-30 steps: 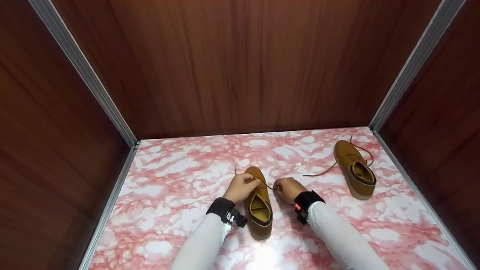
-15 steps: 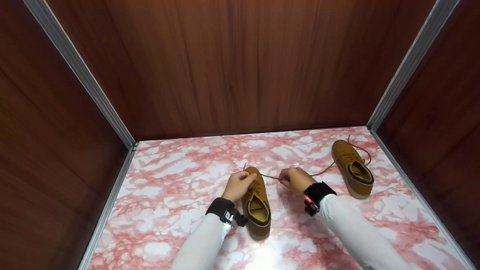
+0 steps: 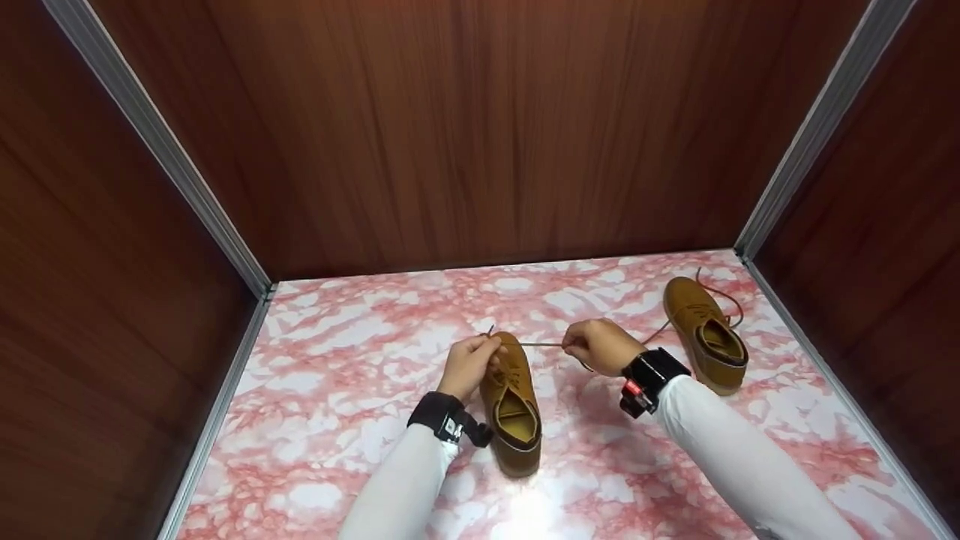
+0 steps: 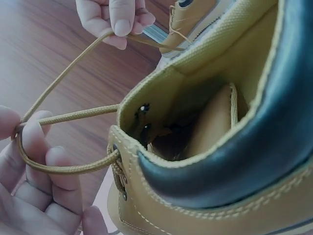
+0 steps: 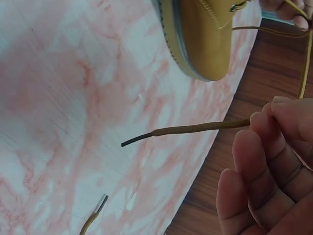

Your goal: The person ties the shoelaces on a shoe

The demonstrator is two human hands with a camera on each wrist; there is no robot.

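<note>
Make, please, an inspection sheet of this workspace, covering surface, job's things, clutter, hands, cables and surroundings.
Surface: pink-and-white marbled top, bright glare near the front.
Job's things: near shoe, upright between the forearms, its lace drawn out; second shoe, upright at far right, untied.
Clutter: nothing seen.
Left hand: pinches the lace beside the near shoe's toe.
Right hand: pinches the same lace farther along, its free end beyond the fingers.
Cables: nothing seen.
Surroundings: wood-grain panels with grey metal edging.
</note>
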